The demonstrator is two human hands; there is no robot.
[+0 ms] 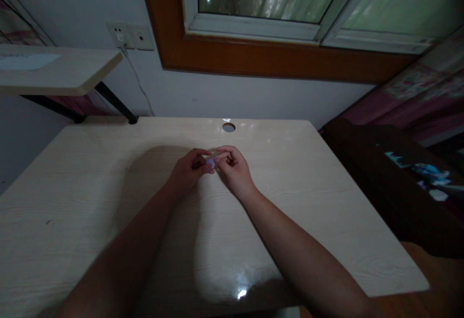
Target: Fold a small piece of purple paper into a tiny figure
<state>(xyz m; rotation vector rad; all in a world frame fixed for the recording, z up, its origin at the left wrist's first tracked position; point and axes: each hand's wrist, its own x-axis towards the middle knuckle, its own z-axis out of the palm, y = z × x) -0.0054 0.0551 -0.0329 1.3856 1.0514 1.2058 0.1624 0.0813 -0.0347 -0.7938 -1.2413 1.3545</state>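
Between my fingertips is a small, pale purple, flat piece point(210, 163), perhaps folded paper; its kind is too small to tell. My left hand point(190, 168) pinches it from the left, thumb and index finger closed on its edge. From the other side my right hand point(234, 167) grips it, with thumb and fingers pressed together. Both hands meet just above the light wooden desk point(290, 211), near its back half. Much of the piece is hidden behind the fingers.
A round cable hole point(228, 127) lies near the desk's back edge. At the left, a raised shelf point(54, 74) stands on black legs. A white cord point(139, 81) hangs from a wall socket point(121, 35). Beyond the desk's right side is dark furniture point(362, 163), below a window point(253, 23) and curtain point(431, 86).
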